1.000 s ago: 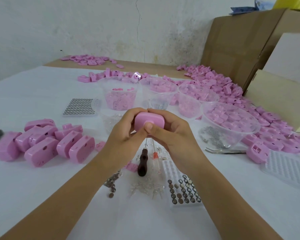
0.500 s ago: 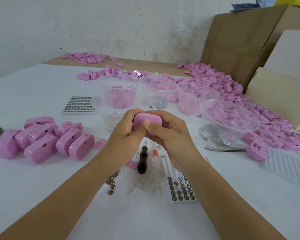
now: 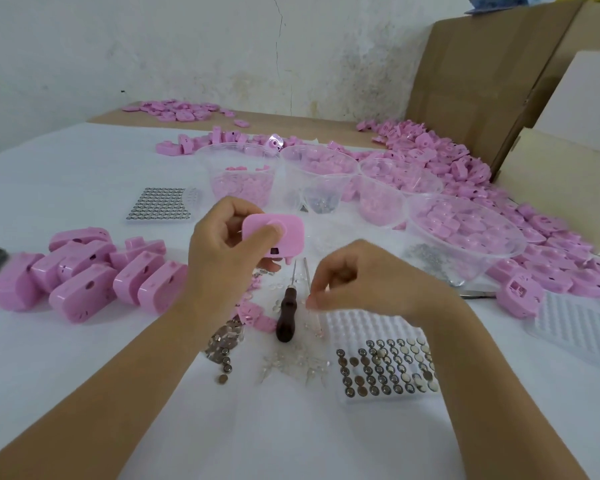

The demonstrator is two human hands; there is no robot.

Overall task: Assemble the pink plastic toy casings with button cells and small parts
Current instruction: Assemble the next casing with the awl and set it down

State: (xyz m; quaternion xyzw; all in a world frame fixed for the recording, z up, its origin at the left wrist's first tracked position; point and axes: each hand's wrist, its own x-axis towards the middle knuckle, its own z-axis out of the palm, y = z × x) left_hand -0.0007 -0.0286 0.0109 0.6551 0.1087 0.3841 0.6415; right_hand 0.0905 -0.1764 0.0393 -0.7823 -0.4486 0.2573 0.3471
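My left hand (image 3: 222, 252) grips the pink casing (image 3: 274, 237), probably light, rigid and slick, by its edges. My right hand (image 3: 364, 275) sits at four o'clock, fingers curled, contents unclear.

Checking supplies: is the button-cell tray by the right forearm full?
Partly emptied: the button-cell tray holds cells in its near rows only; far pockets are bare.

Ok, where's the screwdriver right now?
In the head view, the screwdriver lies on the table at centre, just left of the right hand, below the casing in the left hand.
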